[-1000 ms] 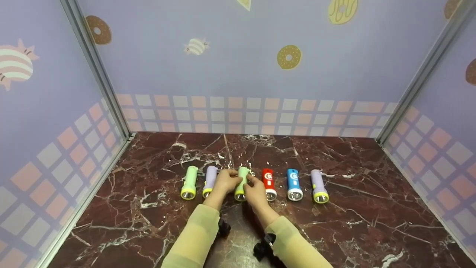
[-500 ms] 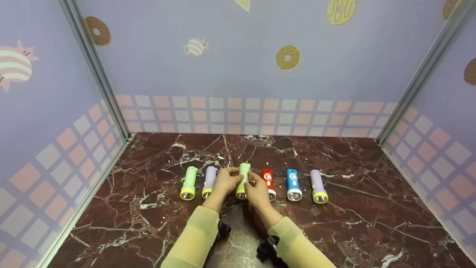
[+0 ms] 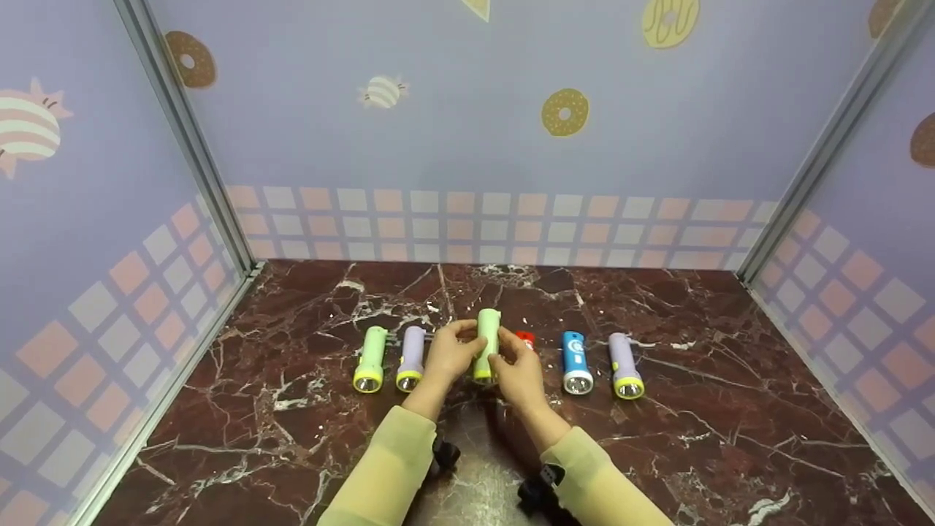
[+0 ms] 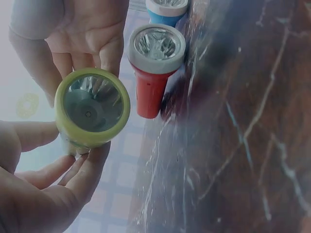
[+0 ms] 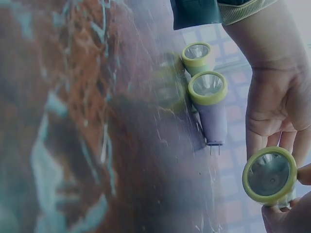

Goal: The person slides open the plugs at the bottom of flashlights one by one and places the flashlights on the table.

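Note:
Both hands hold a pale green flashlight (image 3: 487, 332) with a yellow-rimmed lens, raised above the dark marble tabletop. The left hand (image 3: 447, 356) pinches its left side with thumb and fingers. From the right, the right hand (image 3: 520, 374) grips it the same way. Its lens (image 4: 92, 102) faces the left wrist camera, between the two hands. A red flashlight (image 4: 151, 90) with a white head lies just right of the held one; the right hand covers most of it in the head view. To the left hand's left is a purple flashlight (image 3: 412, 349).
Another green flashlight (image 3: 372, 351) lies at the row's left end. On the right are a blue flashlight (image 3: 575, 351) and a second purple flashlight (image 3: 623, 358). Printed lilac panels (image 3: 467, 146) wall the marble table (image 3: 292, 424) at the back and both sides.
Both hands have lifted the green flashlight off the tabletop and moved it slightly right and away. The red flashlight is now more covered by the right hand. The other flashlights have stayed put.

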`<state>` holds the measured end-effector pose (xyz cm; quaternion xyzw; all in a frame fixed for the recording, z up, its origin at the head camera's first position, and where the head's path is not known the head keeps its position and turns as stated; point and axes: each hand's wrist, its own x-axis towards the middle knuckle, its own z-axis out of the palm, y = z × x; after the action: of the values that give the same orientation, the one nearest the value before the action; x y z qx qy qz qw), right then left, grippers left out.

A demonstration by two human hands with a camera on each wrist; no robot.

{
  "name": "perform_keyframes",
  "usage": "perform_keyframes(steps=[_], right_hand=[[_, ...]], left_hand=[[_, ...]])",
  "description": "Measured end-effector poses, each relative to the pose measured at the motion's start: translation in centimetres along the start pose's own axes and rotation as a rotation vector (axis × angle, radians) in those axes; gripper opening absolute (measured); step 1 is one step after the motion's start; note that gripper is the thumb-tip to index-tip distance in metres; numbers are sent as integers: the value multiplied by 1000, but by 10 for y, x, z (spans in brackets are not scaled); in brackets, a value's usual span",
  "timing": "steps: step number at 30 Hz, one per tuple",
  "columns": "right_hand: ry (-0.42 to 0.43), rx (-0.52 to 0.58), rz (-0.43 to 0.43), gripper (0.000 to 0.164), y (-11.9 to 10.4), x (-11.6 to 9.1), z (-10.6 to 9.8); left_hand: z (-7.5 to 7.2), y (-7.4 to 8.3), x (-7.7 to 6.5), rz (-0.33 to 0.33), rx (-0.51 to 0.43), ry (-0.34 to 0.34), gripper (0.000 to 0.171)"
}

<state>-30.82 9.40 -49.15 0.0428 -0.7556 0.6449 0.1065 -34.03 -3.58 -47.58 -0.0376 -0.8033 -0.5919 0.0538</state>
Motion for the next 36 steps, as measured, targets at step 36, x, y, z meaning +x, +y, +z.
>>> perform_keyframes(steps=[36], right_hand=[[-136,196,-30,70,7,-9,-45]], left_hand=[[20,2,-17,189,-223,-54,44]])
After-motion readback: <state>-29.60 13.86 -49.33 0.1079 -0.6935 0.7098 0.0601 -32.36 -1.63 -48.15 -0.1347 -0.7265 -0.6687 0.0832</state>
